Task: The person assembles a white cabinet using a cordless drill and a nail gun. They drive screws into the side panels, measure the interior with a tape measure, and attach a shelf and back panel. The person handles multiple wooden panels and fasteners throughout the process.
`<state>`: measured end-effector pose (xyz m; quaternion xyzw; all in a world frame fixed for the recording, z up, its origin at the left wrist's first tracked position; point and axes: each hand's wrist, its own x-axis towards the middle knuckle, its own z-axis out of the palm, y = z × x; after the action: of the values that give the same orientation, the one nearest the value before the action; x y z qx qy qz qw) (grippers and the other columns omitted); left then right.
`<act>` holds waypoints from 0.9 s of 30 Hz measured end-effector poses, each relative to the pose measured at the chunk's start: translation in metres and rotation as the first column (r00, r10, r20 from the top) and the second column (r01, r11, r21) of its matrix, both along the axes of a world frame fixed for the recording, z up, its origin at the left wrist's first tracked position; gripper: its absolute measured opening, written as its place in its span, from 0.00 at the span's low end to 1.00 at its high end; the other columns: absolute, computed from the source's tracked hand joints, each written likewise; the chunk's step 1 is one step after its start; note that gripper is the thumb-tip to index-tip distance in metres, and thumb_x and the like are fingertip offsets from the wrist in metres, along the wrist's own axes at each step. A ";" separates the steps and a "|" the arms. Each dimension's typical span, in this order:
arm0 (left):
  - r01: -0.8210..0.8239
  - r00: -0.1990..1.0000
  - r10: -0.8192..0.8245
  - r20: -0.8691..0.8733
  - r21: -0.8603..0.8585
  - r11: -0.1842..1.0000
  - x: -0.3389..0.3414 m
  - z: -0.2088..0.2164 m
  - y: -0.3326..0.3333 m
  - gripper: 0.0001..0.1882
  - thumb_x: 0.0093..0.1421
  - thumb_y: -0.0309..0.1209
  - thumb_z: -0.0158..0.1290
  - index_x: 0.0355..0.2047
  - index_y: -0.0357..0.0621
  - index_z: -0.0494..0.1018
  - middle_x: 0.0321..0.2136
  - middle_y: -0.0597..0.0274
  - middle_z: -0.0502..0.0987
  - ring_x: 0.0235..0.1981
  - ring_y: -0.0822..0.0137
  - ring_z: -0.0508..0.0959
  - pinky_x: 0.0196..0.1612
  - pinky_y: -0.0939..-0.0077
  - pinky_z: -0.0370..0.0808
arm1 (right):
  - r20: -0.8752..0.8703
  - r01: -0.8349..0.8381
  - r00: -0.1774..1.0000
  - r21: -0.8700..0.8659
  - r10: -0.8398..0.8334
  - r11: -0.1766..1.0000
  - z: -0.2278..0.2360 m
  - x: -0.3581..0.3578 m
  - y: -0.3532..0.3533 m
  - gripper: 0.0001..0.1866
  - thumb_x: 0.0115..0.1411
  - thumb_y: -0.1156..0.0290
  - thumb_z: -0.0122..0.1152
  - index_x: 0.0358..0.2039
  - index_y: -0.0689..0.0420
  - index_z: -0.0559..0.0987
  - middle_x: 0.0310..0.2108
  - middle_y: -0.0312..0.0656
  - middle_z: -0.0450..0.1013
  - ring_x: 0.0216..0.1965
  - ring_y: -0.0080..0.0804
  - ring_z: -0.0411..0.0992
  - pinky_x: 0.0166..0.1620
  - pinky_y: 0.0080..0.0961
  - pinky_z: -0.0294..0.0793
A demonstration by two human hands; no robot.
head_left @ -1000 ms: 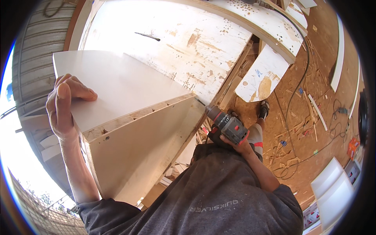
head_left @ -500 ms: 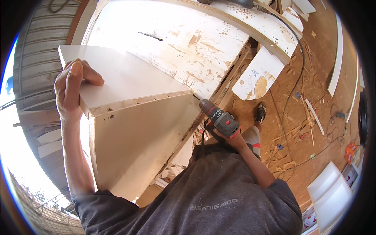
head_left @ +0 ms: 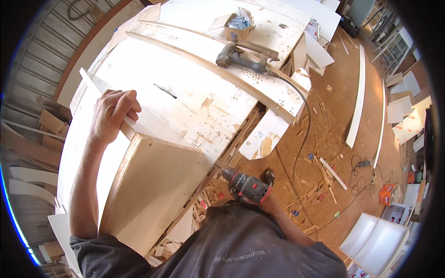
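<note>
A boxy assembly of white boards (head_left: 160, 173) with raw wooden edges stands on the white workbench near its front side. My left hand (head_left: 115, 113) has its fingers curled over the upper edge of this assembly at the left. In front of my body, my right hand (head_left: 265, 204) grips a cordless drill (head_left: 249, 186), black and grey with red trim. The drill points up and left, its chuck close to the bench's front edge and apart from the boards. Its bit is hard to make out. A thin dark pointed tool (head_left: 165, 91) lies on the bench beyond the assembly.
Farther back, a nail gun (head_left: 245, 58) with a hose rests beside a long wooden strip (head_left: 208, 67). A small carton (head_left: 238, 33) holds a clear plastic bag. Wood scraps and cables litter the brown floor (head_left: 320, 134). White drawer-like boxes (head_left: 373, 243) stand at lower right.
My view has shifted, showing more of the bench's far side. The drill has come away from the assembly's right corner. My left hand stays on the assembly's edge.
</note>
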<state>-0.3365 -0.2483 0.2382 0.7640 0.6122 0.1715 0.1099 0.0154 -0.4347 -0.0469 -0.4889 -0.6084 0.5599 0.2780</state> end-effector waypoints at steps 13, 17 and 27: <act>-0.168 0.979 0.167 -0.115 0.000 0.986 0.047 0.044 -0.017 0.13 0.62 0.35 0.54 0.44 0.44 0.73 0.43 0.58 0.75 0.48 0.58 0.73 0.52 0.61 0.70 | 0.325 0.262 0.868 0.341 -0.375 0.903 0.167 0.149 0.288 0.31 0.49 0.59 0.71 0.50 0.59 0.71 0.43 0.46 0.73 0.45 0.37 0.73 0.47 0.33 0.72; -0.375 0.923 0.380 -0.063 0.075 0.924 0.078 0.039 -0.024 0.19 0.60 0.29 0.53 0.53 0.50 0.70 0.54 0.57 0.70 0.57 0.56 0.68 0.58 0.60 0.67 | 0.512 -0.057 0.742 0.692 -0.433 0.720 0.119 0.189 0.446 0.36 0.49 0.63 0.69 0.57 0.55 0.65 0.50 0.49 0.69 0.50 0.48 0.70 0.50 0.40 0.71; -0.816 0.564 0.825 0.047 0.182 0.548 0.072 -0.003 -0.031 0.22 0.66 0.43 0.45 0.57 0.49 0.66 0.55 0.54 0.68 0.57 0.57 0.68 0.59 0.54 0.64 | 0.820 -0.522 0.469 0.558 -0.329 0.645 0.013 0.158 0.661 0.43 0.48 0.76 0.63 0.65 0.53 0.56 0.48 0.47 0.67 0.47 0.49 0.70 0.48 0.42 0.72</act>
<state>-0.2646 -0.2793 0.2356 0.4002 0.8815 0.2416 -0.0670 0.1737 0.2268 -0.0338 -0.4975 -0.8625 -0.0659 0.0645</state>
